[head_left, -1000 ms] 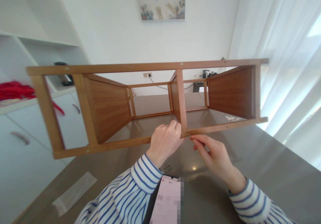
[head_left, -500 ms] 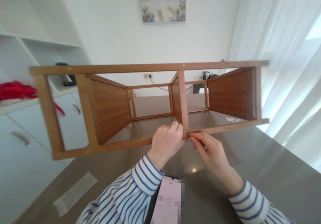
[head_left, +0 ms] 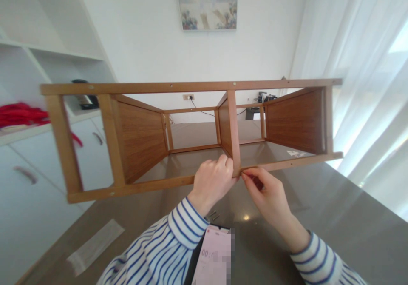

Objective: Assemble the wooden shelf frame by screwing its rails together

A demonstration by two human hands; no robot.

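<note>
A brown wooden shelf rack (head_left: pixel 114 144) lies on its side across the table, its panels standing upright between long rails. My left hand (head_left: pixel 214 183) is closed around the near lower rail, just left of where the middle shelf's edge (head_left: pixel 233 127) meets it. On the other side of that joint my right hand (head_left: pixel 269 193) is closed in a pinch, thumb and forefinger tips against the rail. Whatever sits between those fingertips is hidden or too small to name. Several screws (head_left: pixel 214 215) rest on the table below my left wrist.
A phone (head_left: pixel 212 255) showing a timer lies near the front edge of the grey table (head_left: pixel 344 217). To the left is a clear plastic bag (head_left: pixel 95 246). White cabinets (head_left: pixel 28 200) with red cloth (head_left: pixel 22 115) stand at the left, and a sheer curtain (head_left: pixel 366 85) hangs at the right.
My right fingers have shifted very slightly at the joint, still pinched. The left hand keeps its grip and the rack stays in place; the view has moved a little.
</note>
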